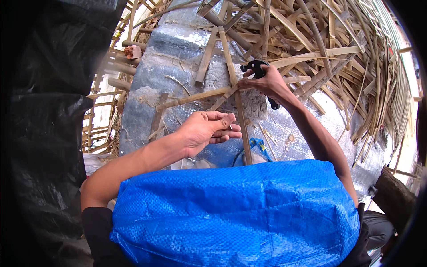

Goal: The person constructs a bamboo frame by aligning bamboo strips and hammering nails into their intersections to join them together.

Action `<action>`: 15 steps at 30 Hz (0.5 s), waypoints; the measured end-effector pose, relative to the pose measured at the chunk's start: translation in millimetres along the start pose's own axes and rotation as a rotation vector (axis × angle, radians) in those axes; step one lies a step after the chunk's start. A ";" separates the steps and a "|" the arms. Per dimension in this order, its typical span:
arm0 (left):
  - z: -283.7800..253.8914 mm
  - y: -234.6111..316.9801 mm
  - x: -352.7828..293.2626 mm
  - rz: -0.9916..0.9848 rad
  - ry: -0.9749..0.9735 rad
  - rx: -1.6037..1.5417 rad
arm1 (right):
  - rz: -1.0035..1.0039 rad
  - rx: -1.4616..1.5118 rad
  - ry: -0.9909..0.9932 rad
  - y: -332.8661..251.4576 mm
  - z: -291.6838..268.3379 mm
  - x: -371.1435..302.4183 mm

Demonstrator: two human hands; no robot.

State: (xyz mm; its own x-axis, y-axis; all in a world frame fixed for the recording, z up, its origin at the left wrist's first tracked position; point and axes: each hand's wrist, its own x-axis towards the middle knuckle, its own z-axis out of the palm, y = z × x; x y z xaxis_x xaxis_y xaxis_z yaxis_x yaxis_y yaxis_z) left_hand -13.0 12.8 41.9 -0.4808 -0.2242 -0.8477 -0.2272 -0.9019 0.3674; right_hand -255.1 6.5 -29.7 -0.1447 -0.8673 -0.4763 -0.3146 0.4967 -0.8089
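Observation:
My right hand (269, 82) is closed around a black hammer (254, 66), gripping it close to the head. The handle's end sticks out below the palm. Further left and nearer to me, my left hand (212, 128) is turned partly palm up. Its thumb presses a small thin nail (231, 127) against the fingers; only a bit of it shows. Below and between the hands, flat bamboo slats (238, 111) lie crossed, one running toward me and another (195, 98) slanting off to the left. A rough grey block (255, 104) sits under the slats beside my right wrist.
A blue woven sack (235, 209) spreads across my front. Bamboo strips (311, 35) are heaped at the far right on silvery sheeting (147, 100). Black plastic sheeting (44, 133) hangs at the left, next to a bamboo lattice (100, 115). A dark log (393, 196) lies right.

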 end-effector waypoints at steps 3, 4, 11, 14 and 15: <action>5.7 6.9 8.4 0.129 0.023 0.184 | 0.060 -0.051 0.026 -2.5 -2.0 -4.4; 2.6 11.0 14.4 0.126 0.024 0.181 | 0.063 -0.051 0.023 -1.3 -0.8 -4.5; -10.0 30.7 47.5 0.748 -0.022 0.165 | 0.015 -0.019 0.017 11.5 4.7 1.5; -19.9 24.0 72.1 0.862 0.105 0.363 | 0.030 -0.005 0.019 -0.3 2.8 -4.5; -23.3 20.9 81.5 0.854 0.179 0.392 | 0.033 -0.019 0.024 -3.2 2.9 -4.8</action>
State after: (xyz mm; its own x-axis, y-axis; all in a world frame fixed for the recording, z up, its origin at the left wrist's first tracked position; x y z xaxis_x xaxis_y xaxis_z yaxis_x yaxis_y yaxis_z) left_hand -37.1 -32.9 -28.5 -0.4863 -0.8318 -0.2678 -0.1424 -0.2269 0.9634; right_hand -250.6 9.1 -25.8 -0.1778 -0.8512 -0.4938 -0.3269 0.5244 -0.7862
